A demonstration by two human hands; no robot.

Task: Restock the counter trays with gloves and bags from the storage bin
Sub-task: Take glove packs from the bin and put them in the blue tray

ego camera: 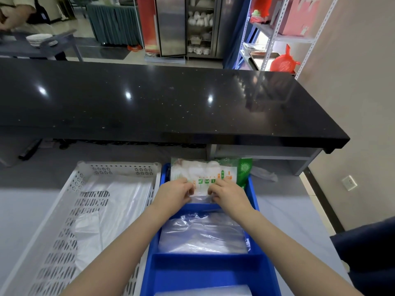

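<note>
Head view: left hand (177,192) and right hand (227,194) fingers pinch the glove packet (198,175) at frame centre; blue tray (205,272) below.

Black counter (149,99) overhanging tray's (254,201) far end

Black countertop (149,99), plates (41,39) beyond

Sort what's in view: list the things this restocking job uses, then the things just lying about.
In use:
- left hand and right hand, both gripping the printed packet
- blue divided tray
- clear bags in its middle compartment
- white perforated basket holding plastic sheets

Lying about:
- black counter
- stacked plates
- red bag on the shelf
- crumpled plastic
</note>
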